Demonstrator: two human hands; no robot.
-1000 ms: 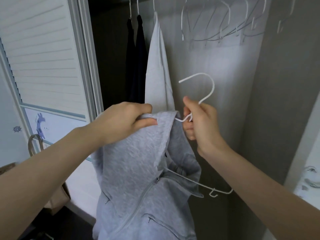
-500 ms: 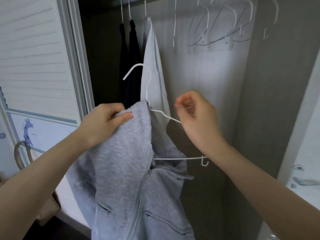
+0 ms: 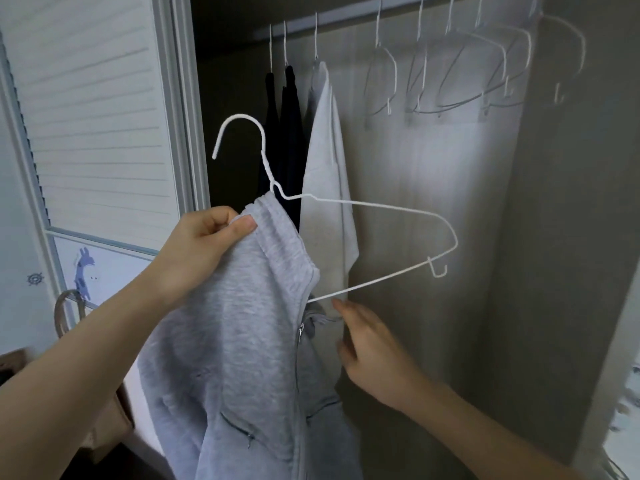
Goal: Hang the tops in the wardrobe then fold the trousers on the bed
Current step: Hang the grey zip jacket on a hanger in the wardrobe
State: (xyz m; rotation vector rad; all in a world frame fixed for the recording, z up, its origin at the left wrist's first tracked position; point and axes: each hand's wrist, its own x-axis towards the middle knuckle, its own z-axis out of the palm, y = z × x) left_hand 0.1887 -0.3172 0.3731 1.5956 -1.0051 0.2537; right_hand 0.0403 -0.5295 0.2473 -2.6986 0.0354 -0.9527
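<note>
- Three garments (image 3: 313, 161) hanging at the rail's (image 3: 346, 22) left end, bare hangers (image 3: 485, 74) to the right.
- Left hand (image 3: 204, 251) pinching hoodie (image 3: 242, 341) shoulder over white hanger (image 3: 381, 206); right hand (image 3: 374, 355) loose-fingered at the hoodie's front, holding nothing.
- Open rail between garments and bare hangers.

The zip top (image 3: 242, 341) hangs on the left half of a wire hanger (image 3: 381, 211), in front of the open wardrobe (image 3: 571, 237). Behind it, three garments (image 3: 329, 168) hang from the rail (image 3: 346, 20), with bare hangers (image 3: 467, 81) to their right. The door (image 3: 97, 116) stands at the left.
</note>
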